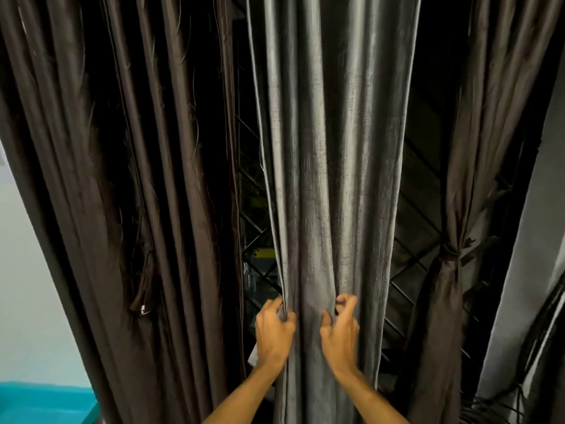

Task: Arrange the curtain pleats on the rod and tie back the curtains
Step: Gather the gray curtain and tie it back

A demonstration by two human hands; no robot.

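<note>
While the grey curtain (330,179) is hanging untied at centre, your left hand (275,328) is gripping its left edge and your right hand (341,327) is curling into its folds, hold unclear, so you are likely gathering pleats before tying.

Grey curtain (330,166) — slubbed cloth with soft sheen; brown curtain (128,166) — smooth, satiny cloth.
</note>
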